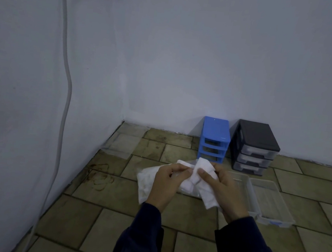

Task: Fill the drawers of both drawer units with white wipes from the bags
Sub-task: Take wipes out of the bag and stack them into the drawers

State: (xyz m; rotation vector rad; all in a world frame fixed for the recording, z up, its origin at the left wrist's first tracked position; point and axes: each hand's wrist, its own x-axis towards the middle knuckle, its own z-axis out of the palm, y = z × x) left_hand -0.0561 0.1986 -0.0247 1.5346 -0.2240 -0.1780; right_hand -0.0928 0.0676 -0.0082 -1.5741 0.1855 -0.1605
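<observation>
The room corner has pale bluish walls and a floor (190,223) of worn olive tiles. Against the back wall stands the blue drawer unit (214,140), its three slots without drawers. Just right of the blue drawer unit stands the black drawer unit (255,148), with three clear drawers closed. In front of the black one, two clear drawers (267,199) lie side by side on the floor. In front of the blue drawer unit, both hands hold a clear bag (150,180) of white wipes, crumpled and soft. The bag's long axis runs left to right. The left hand (166,185) grips the bag with curled fingers. The right hand (224,190) pinches a white wipe (206,181) at the bag's right end.
</observation>
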